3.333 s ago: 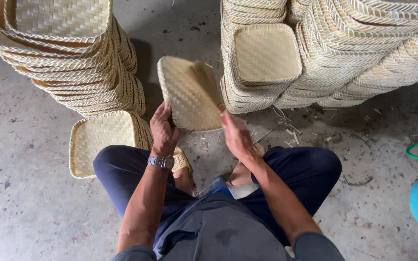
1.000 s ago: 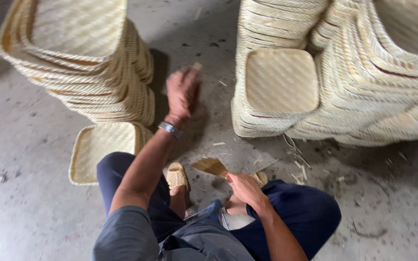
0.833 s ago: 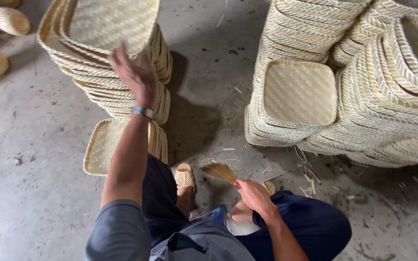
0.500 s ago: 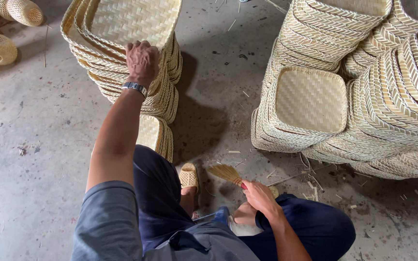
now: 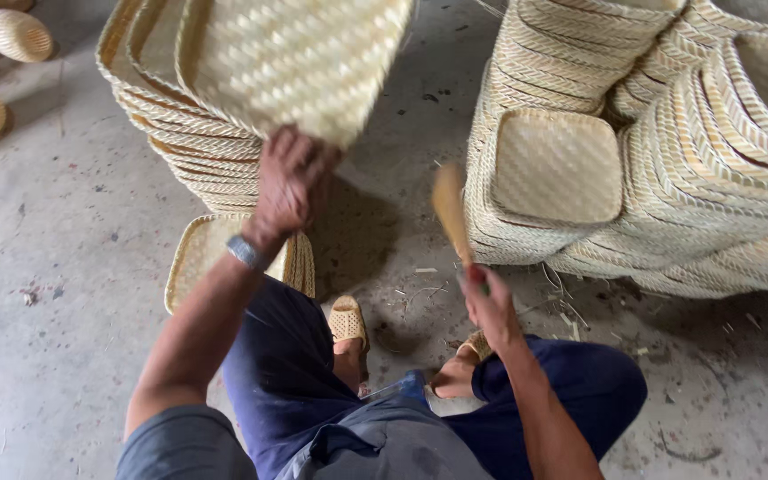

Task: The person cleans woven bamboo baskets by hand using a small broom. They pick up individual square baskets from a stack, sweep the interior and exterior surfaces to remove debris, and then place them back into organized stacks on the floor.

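Overhead, left hand (image 5: 288, 182) clamped on lower edge of woven bamboo tray (image 5: 300, 58), tray lifted and tilted above tall tray stack (image 5: 193, 151). Right hand (image 5: 491, 307) well apart from tray, to its lower right, fingers closed round handle of flat wooden tool (image 5: 451, 209), blade pointing up. Single tray (image 5: 193, 258) on concrete floor at stack's foot, beside left forearm. Second heap of trays (image 5: 668, 133) right of tool. Sandalled foot (image 5: 348, 324) between hands, below tray.

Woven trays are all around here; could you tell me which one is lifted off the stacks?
The tray gripped by the left hand, tilted above the left stack; all others lie stacked or on the floor.
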